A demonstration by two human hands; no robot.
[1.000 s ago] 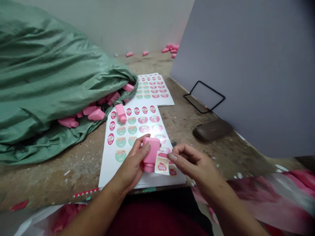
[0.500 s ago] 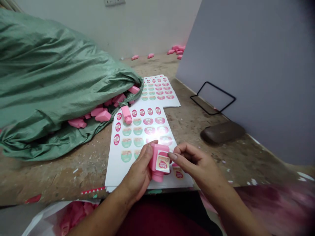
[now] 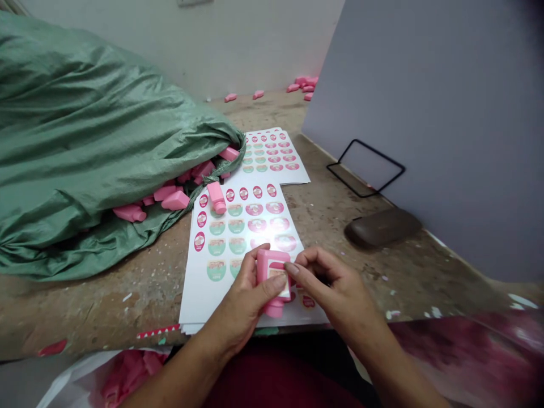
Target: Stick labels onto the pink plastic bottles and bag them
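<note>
My left hand [image 3: 244,294] grips a pink plastic bottle [image 3: 270,277] upright, cap end down, just above the label sheet. A paper sticker label [image 3: 278,280] lies on the bottle's front, partly hidden by my left thumb. The fingertips of my right hand [image 3: 327,277] pinch against that label's edge. Beneath both hands lies a white sheet of oval stickers [image 3: 195,294] in pink and green. Another pink bottle [image 3: 216,198] rests on its upper end, and a second sticker sheet [image 3: 272,153] lies beyond it.
A green woven sack [image 3: 85,124] spills pink bottles [image 3: 174,200] at the left. A grey board [image 3: 425,113] stands at the right, with a black wire frame [image 3: 365,168] and a brown case [image 3: 382,226] before it. More pink bottles [image 3: 306,85] lie at the back.
The label, first held loose in my right hand, now sits on the bottle's front. My left thumb has moved over it, and my right fingers press at its edge.
</note>
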